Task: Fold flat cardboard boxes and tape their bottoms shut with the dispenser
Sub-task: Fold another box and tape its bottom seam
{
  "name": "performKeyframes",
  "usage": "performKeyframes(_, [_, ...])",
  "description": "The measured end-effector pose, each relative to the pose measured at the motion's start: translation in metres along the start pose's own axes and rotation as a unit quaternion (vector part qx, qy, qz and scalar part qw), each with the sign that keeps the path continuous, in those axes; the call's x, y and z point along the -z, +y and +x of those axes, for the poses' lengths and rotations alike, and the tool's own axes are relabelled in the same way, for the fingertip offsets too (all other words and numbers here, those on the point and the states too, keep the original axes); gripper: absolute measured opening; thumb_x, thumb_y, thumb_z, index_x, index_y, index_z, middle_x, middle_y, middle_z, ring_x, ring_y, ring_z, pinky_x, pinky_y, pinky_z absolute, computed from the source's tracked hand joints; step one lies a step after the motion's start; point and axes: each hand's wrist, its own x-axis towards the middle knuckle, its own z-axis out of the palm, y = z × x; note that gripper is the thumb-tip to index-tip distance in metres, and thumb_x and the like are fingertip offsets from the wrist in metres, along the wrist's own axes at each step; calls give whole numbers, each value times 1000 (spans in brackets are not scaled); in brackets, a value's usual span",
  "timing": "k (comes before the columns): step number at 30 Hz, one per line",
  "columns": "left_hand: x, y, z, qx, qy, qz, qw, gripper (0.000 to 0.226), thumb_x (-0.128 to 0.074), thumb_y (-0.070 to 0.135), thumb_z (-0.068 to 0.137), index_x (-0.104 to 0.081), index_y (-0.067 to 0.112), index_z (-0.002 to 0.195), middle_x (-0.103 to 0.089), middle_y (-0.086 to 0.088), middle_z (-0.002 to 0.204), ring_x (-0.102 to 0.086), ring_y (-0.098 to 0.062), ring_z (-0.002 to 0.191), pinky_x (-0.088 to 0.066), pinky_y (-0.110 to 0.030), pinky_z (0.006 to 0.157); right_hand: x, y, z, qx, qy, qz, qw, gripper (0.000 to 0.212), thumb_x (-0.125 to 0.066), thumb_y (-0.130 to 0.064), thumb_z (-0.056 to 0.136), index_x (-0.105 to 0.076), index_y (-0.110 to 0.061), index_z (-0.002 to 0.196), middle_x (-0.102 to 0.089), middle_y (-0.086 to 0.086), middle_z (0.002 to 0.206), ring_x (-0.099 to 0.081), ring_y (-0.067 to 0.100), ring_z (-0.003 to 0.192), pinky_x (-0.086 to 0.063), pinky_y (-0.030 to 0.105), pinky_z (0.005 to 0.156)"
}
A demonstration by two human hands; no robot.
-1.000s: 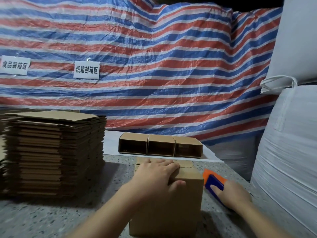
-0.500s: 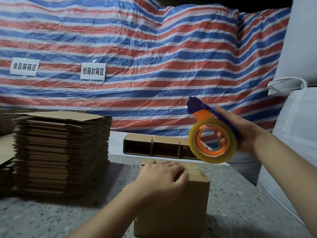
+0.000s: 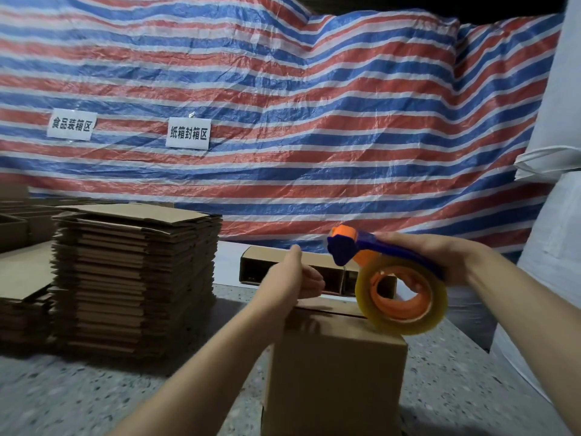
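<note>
Cardboard is what you work with: the box (image 3: 334, 369) stands at the lower centre of the frame on the speckled surface (image 3: 94, 398), with its folded flaps upward and the seam not yet taped. Your left hand (image 3: 294, 283) is above the far left edge of the top with fingers curled; I cannot tell if it pinches a tape end. Your right hand (image 3: 440, 256) grasps firmly the blue handle of the dispenser (image 3: 390, 278), whose tape roll hangs over the right side of the top. I judge the box light and rather stiff, but the flaps may spring up, so press them near the seam. The stack of flat boxes (image 3: 135, 278) waits at left, the finished boxes (image 3: 314, 272) behind.
</note>
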Motion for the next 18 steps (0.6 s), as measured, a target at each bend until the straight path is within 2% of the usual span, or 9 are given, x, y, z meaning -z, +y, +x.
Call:
performKeyframes(1, [1, 4, 2, 28, 9, -22, 999, 60, -30, 44, 105, -66, 7, 74, -75, -16, 92, -71, -28, 94, -46, -33, 84, 0, -2, 1, 0, -3, -8, 1000, 78, -78, -67, 61, -68, -9, 112, -75, 10, 87, -68, 17, 62, -55, 26, 54])
performKeyframes(3, [3, 11, 6, 58, 2, -29, 998, 59, -34, 50, 102, -66, 9, 74, -76, -13, 91, -71, -25, 92, -37, -40, 100, -2, -7, 1, 2, -17, -24, 1000, 79, -79, -66, 61, -67, -10, 115, -76, 10, 90, -70, 16, 63, -55, 26, 54])
performKeyframes(4, [3, 14, 7, 62, -7, -28, 998, 59, -36, 53, 101, -66, 10, 74, -76, -11, 90, -71, -25, 93, -33, -45, 104, -3, -10, 2, 2, -24, -31, 999, 78, -79, -66, 61, -67, -11, 115, -76, 10, 90, -70, 16, 64, -55, 25, 53])
performKeyframes(7, [3, 20, 6, 66, -24, -24, 997, 56, -41, 57, 98, -67, 13, 74, -76, -6, 84, -71, -23, 95, -29, -50, 103, -7, -15, 2, -3, -30, -47, 998, 77, -78, -65, 59, -67, -10, 111, -77, 9, 86, -71, 15, 61, -55, 24, 52])
performKeyframes(10, [2, 19, 6, 73, -13, -32, 997, 46, -45, 44, 100, -69, 11, 79, -76, -6, 85, -71, -22, 96, -27, -50, 108, -8, -17, 3, -8, -25, -52, 998, 80, -78, -66, 56, -67, -9, 111, -77, 9, 85, -71, 15, 60, -54, 23, 51])
performKeyframes(13, [1, 17, 7, 79, -10, -31, 996, 36, -49, 34, 99, -66, 13, 75, -76, -5, 85, -71, -20, 96, -29, -49, 109, -8, -18, 3, -10, -21, -59, 998, 80, -76, -66, 57, -67, -9, 112, -76, 9, 85, -71, 15, 61, -55, 24, 52])
performKeyframes(16, [1, 18, 8, 82, -11, -30, 996, 36, -49, 31, 98, -64, 14, 71, -77, -5, 88, -70, -20, 97, -30, -46, 106, -9, -19, 2, -11, -23, -71, 997, 78, -73, -65, 62, -66, -9, 114, -76, 9, 86, -70, 15, 61, -55, 25, 53])
performKeyframes(18, [2, 19, 9, 81, -8, -40, 996, 39, -47, 35, 99, -65, 14, 72, -77, -4, 82, -70, -20, 94, -29, -44, 100, -9, -21, 1, -10, -26, -76, 997, 76, -73, -65, 62, -67, -9, 112, -76, 9, 84, -69, 14, 60, -54, 24, 53])
